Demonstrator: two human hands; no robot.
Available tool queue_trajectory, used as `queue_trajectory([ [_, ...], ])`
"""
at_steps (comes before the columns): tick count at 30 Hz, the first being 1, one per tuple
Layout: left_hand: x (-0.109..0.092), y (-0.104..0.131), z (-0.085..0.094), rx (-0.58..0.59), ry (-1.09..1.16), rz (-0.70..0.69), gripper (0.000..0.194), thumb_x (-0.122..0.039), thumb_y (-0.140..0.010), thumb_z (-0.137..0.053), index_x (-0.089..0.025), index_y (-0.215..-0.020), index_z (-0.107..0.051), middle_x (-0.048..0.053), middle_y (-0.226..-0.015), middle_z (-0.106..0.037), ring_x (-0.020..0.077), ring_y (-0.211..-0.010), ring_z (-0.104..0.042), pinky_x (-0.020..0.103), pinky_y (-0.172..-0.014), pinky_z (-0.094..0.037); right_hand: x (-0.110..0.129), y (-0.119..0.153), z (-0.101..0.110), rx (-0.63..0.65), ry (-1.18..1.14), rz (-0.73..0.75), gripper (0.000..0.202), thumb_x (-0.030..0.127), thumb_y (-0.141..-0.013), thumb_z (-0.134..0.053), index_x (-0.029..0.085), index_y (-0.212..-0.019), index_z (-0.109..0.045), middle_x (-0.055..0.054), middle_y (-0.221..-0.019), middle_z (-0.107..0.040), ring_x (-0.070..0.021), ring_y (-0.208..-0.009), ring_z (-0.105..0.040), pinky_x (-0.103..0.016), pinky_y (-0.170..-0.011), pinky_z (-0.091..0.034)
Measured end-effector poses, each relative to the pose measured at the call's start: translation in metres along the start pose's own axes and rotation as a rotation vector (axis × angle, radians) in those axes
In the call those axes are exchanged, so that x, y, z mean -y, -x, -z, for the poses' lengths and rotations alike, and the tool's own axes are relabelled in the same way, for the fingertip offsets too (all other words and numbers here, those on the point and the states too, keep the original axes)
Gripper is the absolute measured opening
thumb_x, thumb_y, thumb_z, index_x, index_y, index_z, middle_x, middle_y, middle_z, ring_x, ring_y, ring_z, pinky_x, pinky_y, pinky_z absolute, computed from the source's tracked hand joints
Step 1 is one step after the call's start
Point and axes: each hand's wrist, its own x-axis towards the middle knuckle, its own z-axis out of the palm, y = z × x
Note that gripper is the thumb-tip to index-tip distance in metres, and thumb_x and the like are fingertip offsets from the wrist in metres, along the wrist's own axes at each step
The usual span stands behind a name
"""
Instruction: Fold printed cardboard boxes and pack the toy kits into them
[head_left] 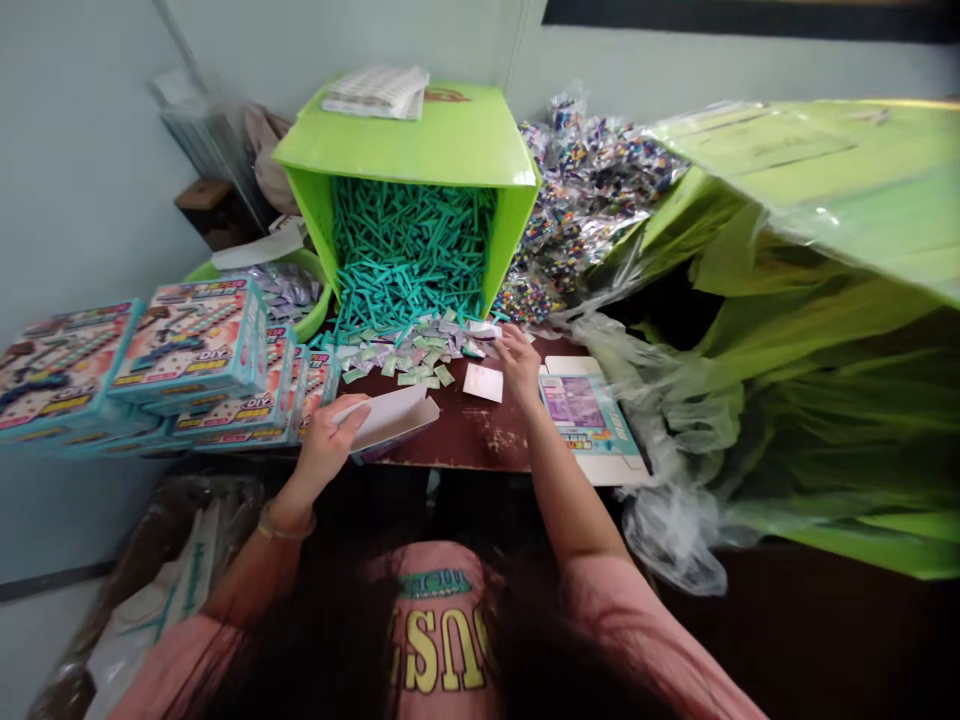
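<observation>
My left hand (328, 436) grips a white, open carton (390, 418) at the near edge of the dark red table (480, 435). My right hand (517, 357) reaches forward to a scatter of small green and purple packets (409, 352) lying before a tipped green box (420, 160). Several teal sticks (409, 255) spill out of that box. A small white card (483, 382) lies just left of my right hand. A flat printed carton (581, 410) rests to the right of my forearm.
Stacked teal printed boxes (150, 365) stand at the left. A green bowl (311, 300) of packets sits behind them. Bags of coloured beads (585, 190) lie at the back right. Large green cartons in clear plastic (810, 300) fill the right side.
</observation>
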Motion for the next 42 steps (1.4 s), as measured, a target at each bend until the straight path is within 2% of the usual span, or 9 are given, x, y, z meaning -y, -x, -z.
queue_trajectory([
  [5, 0.003, -0.008, -0.004, -0.034, 0.011, 0.051, 0.039, -0.052, -0.086, -0.062, -0.017, -0.091, -0.078, 0.007, -0.094, -0.079, 0.0252, -0.090, -0.071, 0.035, -0.089, -0.054, 0.090, 0.028, 0.019, 0.062, -0.122, 0.317, 0.016, 0.045, -0.091, -0.071, 0.030, -0.089, -0.078, -0.001, -0.120, -0.070, -0.0262, -0.122, -0.062, -0.053, -0.111, -0.045],
  [9, 0.000, -0.010, -0.010, 0.020, 0.022, 0.018, 0.040, -0.051, -0.090, -0.057, -0.016, -0.094, -0.077, 0.007, -0.093, -0.079, 0.0237, -0.088, -0.071, 0.033, -0.086, -0.054, 0.127, 0.077, -0.017, 0.365, 0.070, 0.704, 0.007, 0.044, -0.090, -0.074, 0.038, -0.092, -0.078, 0.005, -0.133, -0.066, -0.0279, -0.139, -0.049, -0.056, -0.126, -0.022],
  [13, 0.003, -0.003, -0.005, -0.019, -0.033, -0.011, 0.038, -0.047, -0.095, -0.054, -0.016, -0.098, -0.077, 0.007, -0.100, -0.079, 0.0247, -0.096, -0.071, 0.036, -0.094, -0.051, 0.064, 0.054, -0.042, 0.483, 0.190, 0.624, 0.030, 0.049, -0.097, -0.061, 0.036, -0.121, -0.073, -0.001, -0.152, -0.054, -0.0307, -0.144, -0.043, -0.056, -0.124, -0.024],
  [18, 0.004, 0.010, 0.002, 0.019, -0.116, -0.176, 0.030, -0.038, -0.100, -0.052, -0.020, -0.096, -0.076, 0.005, -0.107, -0.078, 0.0237, -0.108, -0.069, 0.039, -0.107, -0.045, -0.055, -0.045, 0.006, 0.369, 0.816, -0.033, 0.045, 0.016, -0.101, -0.037, 0.015, -0.139, -0.061, -0.018, -0.144, -0.058, -0.0296, -0.132, -0.051, -0.046, -0.110, -0.041],
  [22, -0.002, 0.008, -0.008, 0.045, -0.148, -0.291, 0.025, -0.032, -0.100, -0.053, -0.021, -0.097, -0.075, 0.005, -0.103, -0.078, 0.0220, -0.108, -0.070, 0.035, -0.099, -0.050, -0.098, -0.060, 0.024, 0.421, 0.952, -0.149, 0.043, 0.003, -0.094, -0.039, 0.007, -0.125, -0.068, -0.025, -0.128, -0.066, -0.0305, -0.120, -0.059, -0.042, -0.103, -0.045],
  [27, -0.006, 0.002, -0.017, 0.013, -0.147, -0.254, 0.027, -0.035, -0.100, -0.053, -0.020, -0.097, -0.074, 0.006, -0.103, -0.078, 0.0220, -0.104, -0.070, 0.035, -0.096, -0.052, -0.088, -0.045, 0.031, 0.398, 0.936, -0.151, 0.037, 0.011, -0.096, -0.042, 0.007, -0.116, -0.073, -0.022, -0.115, -0.073, -0.0297, -0.111, -0.067, -0.039, -0.098, -0.050],
  [32, -0.007, 0.001, -0.020, 0.011, -0.132, -0.230, 0.026, -0.035, -0.101, -0.053, -0.019, -0.098, -0.073, 0.007, -0.103, -0.077, 0.0214, -0.102, -0.070, 0.035, -0.094, -0.052, 0.005, 0.030, 0.023, 0.151, 0.255, 0.332, 0.040, 0.028, -0.105, -0.045, 0.028, -0.141, -0.060, -0.006, -0.130, -0.070, -0.0228, -0.116, -0.068, -0.040, -0.101, -0.054],
  [36, -0.011, 0.000, -0.015, -0.013, -0.148, -0.227, 0.027, -0.034, -0.102, -0.051, -0.019, -0.099, -0.073, 0.007, -0.102, -0.077, 0.0207, -0.098, -0.070, 0.034, -0.092, -0.053, 0.068, 0.085, -0.019, 0.583, 0.000, 0.822, 0.040, 0.030, -0.099, -0.061, 0.033, -0.139, -0.061, -0.003, -0.127, -0.073, -0.0240, -0.118, -0.068, -0.048, -0.112, -0.048],
  [42, 0.010, 0.020, -0.031, -0.014, -0.290, -0.418, 0.026, -0.024, -0.098, -0.051, -0.021, -0.113, -0.073, 0.009, -0.113, -0.076, 0.0263, -0.115, -0.068, 0.042, -0.105, -0.049, -0.007, -0.003, -0.061, 0.281, 0.203, 0.296, 0.033, 0.032, -0.102, -0.048, 0.024, -0.127, -0.069, -0.010, -0.124, -0.073, -0.0266, -0.116, -0.066, -0.046, -0.103, -0.051],
])
